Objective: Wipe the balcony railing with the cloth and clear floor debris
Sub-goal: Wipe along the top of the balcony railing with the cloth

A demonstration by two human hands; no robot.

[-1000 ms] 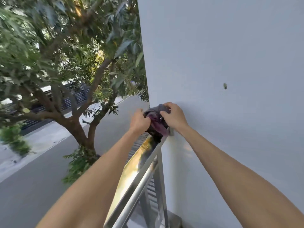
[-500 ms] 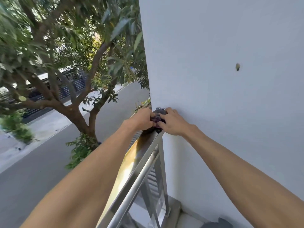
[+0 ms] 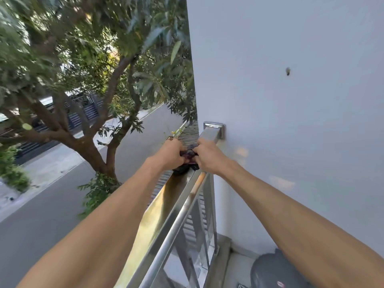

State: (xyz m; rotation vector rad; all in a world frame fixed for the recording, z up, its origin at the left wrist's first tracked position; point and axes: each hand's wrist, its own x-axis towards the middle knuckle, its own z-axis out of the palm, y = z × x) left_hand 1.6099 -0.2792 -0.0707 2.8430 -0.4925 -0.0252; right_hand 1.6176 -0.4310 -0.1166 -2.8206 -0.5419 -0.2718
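A shiny steel balcony railing (image 3: pixel 166 206) runs away from me to a square bracket (image 3: pixel 215 129) on the white wall. A dark purple cloth (image 3: pixel 188 157) is bunched on the top rail a short way before the bracket. My left hand (image 3: pixel 171 151) grips the cloth from the left and my right hand (image 3: pixel 207 155) grips it from the right. Most of the cloth is hidden between the two hands. The stretch of rail between the cloth and the bracket is bare.
The white wall (image 3: pixel 291 121) stands close on the right, with a small stud (image 3: pixel 288 71) in it. A dark grey rounded object (image 3: pixel 270 271) sits on the balcony floor at the bottom right. Beyond the railing lie a tree (image 3: pixel 93 142) and the street (image 3: pixel 41 215) below.
Both hands have slid the cloth back along the rail toward me, away from the wall, uncovering the bracket and the end of the rail.
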